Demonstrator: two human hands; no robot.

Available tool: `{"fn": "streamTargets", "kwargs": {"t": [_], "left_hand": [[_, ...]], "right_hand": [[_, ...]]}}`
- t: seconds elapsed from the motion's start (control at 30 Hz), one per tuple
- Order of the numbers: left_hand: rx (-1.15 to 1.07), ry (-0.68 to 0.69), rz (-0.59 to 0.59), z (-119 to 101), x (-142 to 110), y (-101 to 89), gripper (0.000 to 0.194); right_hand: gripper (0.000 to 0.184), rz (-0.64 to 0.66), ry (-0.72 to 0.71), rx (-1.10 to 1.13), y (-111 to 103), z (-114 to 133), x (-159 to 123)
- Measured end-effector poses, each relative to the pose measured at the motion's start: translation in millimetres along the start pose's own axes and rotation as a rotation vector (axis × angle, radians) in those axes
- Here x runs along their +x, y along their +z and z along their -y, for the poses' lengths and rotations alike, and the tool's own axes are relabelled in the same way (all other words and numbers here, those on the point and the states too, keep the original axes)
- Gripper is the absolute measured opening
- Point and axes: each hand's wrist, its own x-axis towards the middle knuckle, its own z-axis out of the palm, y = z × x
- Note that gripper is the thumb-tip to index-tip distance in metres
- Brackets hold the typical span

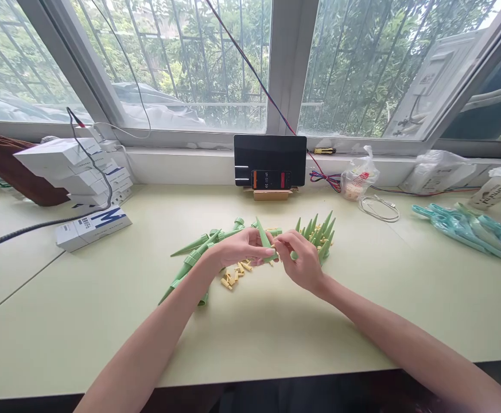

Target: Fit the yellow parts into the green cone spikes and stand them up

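My left hand [250,245] is closed around a green plastic plant-watering spike [263,232], its point tilted up and away from me. Close against the spike's wide end, my right hand [299,258] pinches with thumb and fingers; a bit of yellow shows there, seemingly a small yellow plastic piece, mostly hidden by the fingers. Under and beside my left hand lie several more green spikes [190,261]. Small yellow pieces [229,279] are scattered between the hands. Behind my right hand, a group of green spikes [325,232] points upward, with yellow parts among them.
A black tablet [270,150] stands at the back with a phone [271,179] showing a timer before it. White boxes [93,225] and a dark cable [30,232] are at the left. Wrapped teal items [469,232], a coiled white cable [379,209] and a plastic bag [359,178] lie right.
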Motion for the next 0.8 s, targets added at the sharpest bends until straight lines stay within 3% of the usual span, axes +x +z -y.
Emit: {"fn": "streamTargets", "kwargs": {"t": [0.17, 0.37, 0.57, 0.8], "left_hand": [[0.001, 0.029, -0.124, -3.3, -5.4, 4.8, 0.037], [0.038, 0.111, -0.285, -4.3, -12.9, 28.3, 0.037], [0.111, 0.211, -0.513, 18.0, -16.1, 50.9, 0.032], [0.170, 0.197, -0.590, 40.1, -18.7, 63.1, 0.031]], "right_hand": [[0.011, 0.025, 0.021, 0.049, -2.3, 2.6, 3.2], [0.014, -0.026, -0.048, 0.035, -6.7, -2.0, -3.8], [0.026, 0.032, -0.153, 0.023, -12.2, -14.9, -21.2], [0.029, 0.193, -0.268, -0.019, -19.2, -26.1, -26.6]]}}
